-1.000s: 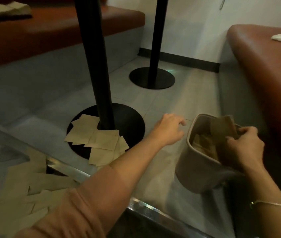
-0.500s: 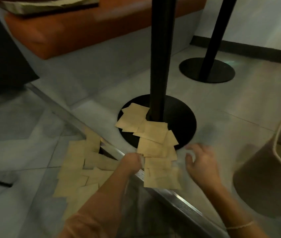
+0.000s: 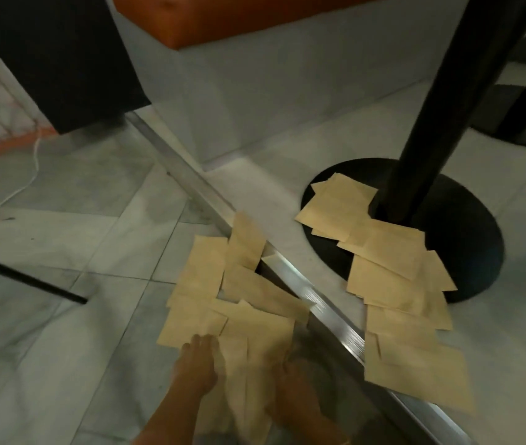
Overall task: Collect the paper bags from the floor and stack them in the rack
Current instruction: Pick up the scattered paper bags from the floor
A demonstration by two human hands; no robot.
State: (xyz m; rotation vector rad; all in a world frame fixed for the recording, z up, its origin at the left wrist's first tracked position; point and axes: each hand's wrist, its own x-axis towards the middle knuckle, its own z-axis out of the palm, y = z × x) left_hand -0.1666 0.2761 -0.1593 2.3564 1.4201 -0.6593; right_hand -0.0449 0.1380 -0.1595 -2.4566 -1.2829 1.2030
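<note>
Left hand (image 3: 195,364) and right hand (image 3: 290,385) press blurred paper bags (image 3: 239,319) left of the metal floor strip (image 3: 329,313). Motion blur hides whether fingers grip; wrists are cut off below.

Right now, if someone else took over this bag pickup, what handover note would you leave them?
Left hand and right hand: both down on the near paper bags left of the metal floor strip; blur hides the grip.
A second scatter of bags lies across the black table base.
The rack is out of view.
Left: gather both piles, then stack them in the rack.
</note>
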